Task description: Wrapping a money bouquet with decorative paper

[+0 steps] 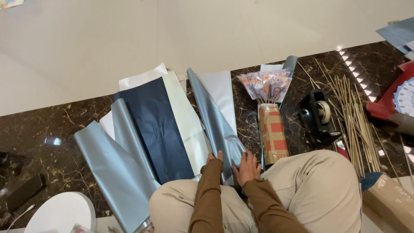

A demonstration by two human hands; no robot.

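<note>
I sit on the floor with my legs crossed. My left hand (214,158) and my right hand (247,165) both press on the near end of a folded silver-grey wrapping sheet (215,121) that runs away from me. The fingers of my right hand spread flat over its edge. To the left lie a dark navy sheet (157,129), a cream sheet (185,116) and more silver-grey sheets (110,166). Right of my hands lies a bouquet of folded banknotes on sticks (265,86), its base wrapped in brown and red paper (272,133).
A black tape dispenser (318,115) sits right of the bouquet, beside a bundle of thin wooden skewers (355,112). A brown paper roll (390,198) lies at lower right, a white round object (60,213) at lower left, red and blue papers (399,92) at far right.
</note>
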